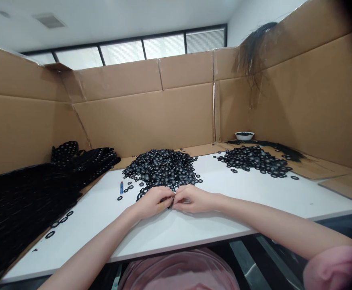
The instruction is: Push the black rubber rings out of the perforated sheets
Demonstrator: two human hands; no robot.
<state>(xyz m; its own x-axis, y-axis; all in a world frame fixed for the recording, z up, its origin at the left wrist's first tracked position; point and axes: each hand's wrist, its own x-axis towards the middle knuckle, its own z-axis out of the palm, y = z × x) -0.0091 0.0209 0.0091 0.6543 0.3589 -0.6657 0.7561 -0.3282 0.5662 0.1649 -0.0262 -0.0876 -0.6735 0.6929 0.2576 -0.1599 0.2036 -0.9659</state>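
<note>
Two hands are seen at the lower centre of the frame. The left hand (154, 202) and the right hand (192, 199) are brought together at the fingertips (172, 197), at the near edge of a central heap of black rubber rings (160, 167). Whether a ring is clamped between them cannot be told, as the fingers hide that spot.

Two heaps are counted on the white table (212, 225). The central heap is touched by the hands, and a second heap of black rings (254, 161) is placed well to the right of it. Four loose rings (49, 234) are lying at the lower left, and a few more are scattered around both heaps. One small blue cylinder (121, 187) is lying just left of the central heap.

Two containers are seen. One white bowl (244, 135) stands at the far right corner, filled with small dark pieces. One translucent pink tub (178, 272) is seen below the table edge, its contents not discernible. Black perforated strips (27, 193) are piled at the left, and dark strands (254, 48) are draped over the cardboard wall (302, 100) at the upper right.
</note>
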